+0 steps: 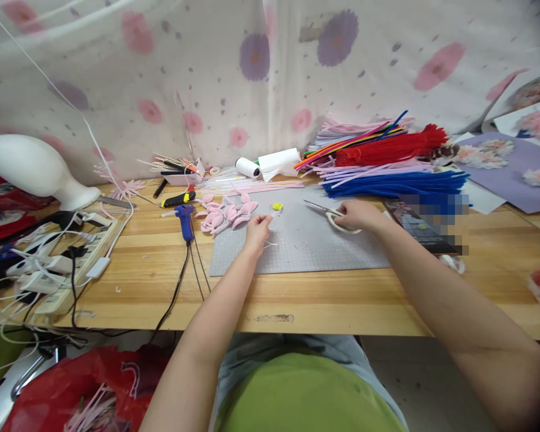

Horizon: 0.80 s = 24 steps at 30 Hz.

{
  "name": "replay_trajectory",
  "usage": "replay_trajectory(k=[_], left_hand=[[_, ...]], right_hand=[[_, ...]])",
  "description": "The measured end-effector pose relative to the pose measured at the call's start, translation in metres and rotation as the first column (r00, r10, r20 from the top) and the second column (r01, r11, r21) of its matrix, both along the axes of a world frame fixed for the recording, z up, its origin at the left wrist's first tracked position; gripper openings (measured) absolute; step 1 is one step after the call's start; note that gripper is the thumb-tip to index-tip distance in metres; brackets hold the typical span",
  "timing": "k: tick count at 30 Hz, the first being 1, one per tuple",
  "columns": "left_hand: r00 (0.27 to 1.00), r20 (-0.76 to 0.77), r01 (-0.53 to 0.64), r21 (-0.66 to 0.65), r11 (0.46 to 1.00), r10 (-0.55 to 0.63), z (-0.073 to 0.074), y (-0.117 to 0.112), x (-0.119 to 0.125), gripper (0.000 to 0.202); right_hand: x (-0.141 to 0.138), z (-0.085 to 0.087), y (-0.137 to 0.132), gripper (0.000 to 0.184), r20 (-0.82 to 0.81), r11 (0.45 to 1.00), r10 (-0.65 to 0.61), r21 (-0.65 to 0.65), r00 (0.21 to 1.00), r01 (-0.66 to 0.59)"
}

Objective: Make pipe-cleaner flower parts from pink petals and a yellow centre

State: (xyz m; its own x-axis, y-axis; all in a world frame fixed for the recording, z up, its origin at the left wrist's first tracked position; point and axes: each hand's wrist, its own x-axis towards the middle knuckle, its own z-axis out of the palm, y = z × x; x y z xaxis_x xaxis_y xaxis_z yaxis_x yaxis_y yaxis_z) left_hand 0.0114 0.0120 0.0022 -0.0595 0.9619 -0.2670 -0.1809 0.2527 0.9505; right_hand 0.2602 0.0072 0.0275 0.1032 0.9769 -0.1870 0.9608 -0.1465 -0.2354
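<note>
My left hand (257, 233) is closed in a pinch above the grey cutting mat (297, 258). Just past its fingertips sits a small yellow-green piece (277, 206) with thin white strands leading back to the fingers. More thin white ends (270, 244) stick out below that hand. My right hand (360, 215) grips the pale handles of a pair of scissors (330, 217) at the mat's right side; the blades point left and away from me. Several pink fuzzy petal pieces (225, 216) lie at the mat's left edge.
A blue glue gun (185, 222) and a yellow-black utility knife (179, 200) lie left. Bundled red (391, 147) and blue pipe cleaners (400, 182) are piled behind. White rolls (279, 161) stand at the back. Left are a power strip (78, 264) with tangled cords and a white foam head (36, 162).
</note>
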Motion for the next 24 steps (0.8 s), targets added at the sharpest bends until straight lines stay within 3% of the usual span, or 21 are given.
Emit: replay_trajectory(k=[2,3,5,8,10,12,15,17,19,24], left_hand=[[0.998,0.054,-0.033,-0.008,0.999,0.034,0.0,0.002,-0.001,0.015],[0.996,0.072,-0.056,-0.008,0.998,0.056,0.0,0.004,-0.002,0.016],[0.99,0.096,-0.102,-0.01,0.995,0.103,0.001,0.007,-0.003,0.018],[0.981,0.119,-0.153,-0.003,0.988,0.152,0.003,0.01,-0.004,0.02],[0.976,0.129,-0.175,0.005,0.985,0.173,0.005,0.012,-0.005,0.02],[0.975,0.129,-0.184,0.023,0.983,0.179,0.007,0.013,-0.005,0.021],[0.974,0.134,-0.193,0.05,0.98,0.185,0.008,0.015,-0.006,0.022],[0.97,0.143,-0.205,0.055,0.977,0.195,0.008,0.016,-0.005,0.021],[0.969,0.137,-0.214,0.057,0.975,0.205,0.008,0.017,-0.005,0.02],[0.971,0.081,-0.232,0.082,0.969,0.225,0.007,0.017,-0.006,0.017]], right_hand=[[-0.008,-0.001,0.001,0.019,-0.387,1.0,-0.009,-0.004,0.922,0.008],[-0.014,-0.002,0.001,0.019,-0.583,1.0,-0.015,-0.016,0.813,0.007],[-0.03,-0.004,0.001,0.02,-0.858,0.997,-0.057,-0.079,0.511,-0.022],[-0.055,-0.002,-0.002,0.025,-0.975,0.978,-0.154,-0.173,0.163,-0.112],[-0.068,0.001,-0.004,0.029,-0.981,0.962,-0.19,-0.194,0.044,-0.191],[-0.075,0.003,-0.006,0.041,-0.97,0.92,-0.245,-0.236,0.012,-0.313],[-0.079,0.003,-0.005,0.062,-0.939,0.787,-0.341,-0.313,0.047,-0.532],[-0.081,0.0,-0.002,0.069,-0.922,0.718,-0.381,-0.338,0.062,-0.609],[-0.084,-0.001,0.001,0.072,-0.914,0.703,-0.402,-0.344,0.051,-0.623],[-0.091,-0.003,0.005,0.072,-0.915,0.732,-0.404,-0.316,-0.01,-0.603]])
